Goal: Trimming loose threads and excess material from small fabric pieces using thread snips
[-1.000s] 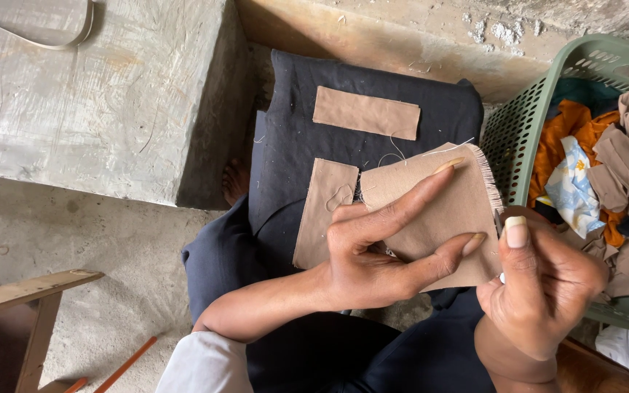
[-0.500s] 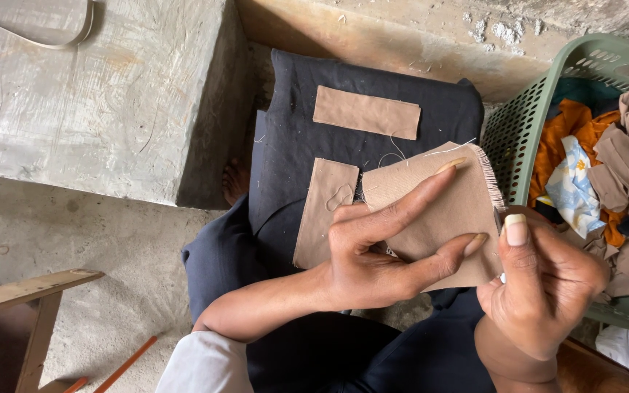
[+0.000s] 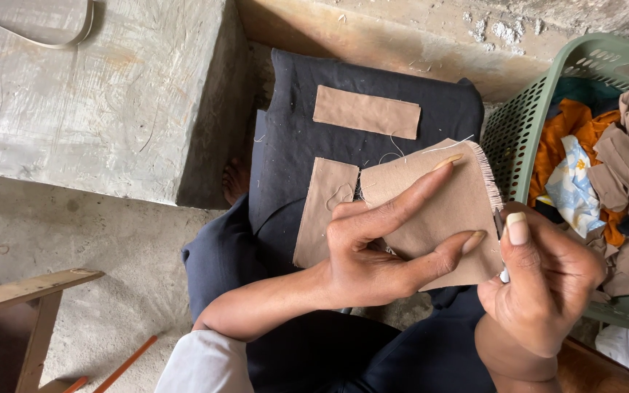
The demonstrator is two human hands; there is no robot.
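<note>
While I pinch the tan fabric square (image 3: 438, 218) in my left hand (image 3: 373, 247), index finger flat across its top & thumb under, its frayed edge sits by my right hand (image 3: 540, 291), clenched on a small tool I can't make out. W/ that square as ref: two tan strips (image 3: 365, 113) lie beyond/left on black cloth (image 3: 293, 94); green basket (image 3: 518, 131) to the right.

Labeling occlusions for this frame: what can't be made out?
Head view only:
- Tool in right hand: only a small tip shows; fingers hide the rest.
- Tan cloth: middle under left hand.
- Basket: cut off at the right edge.
- Wooden furniture: cut off at the left edge.
</note>
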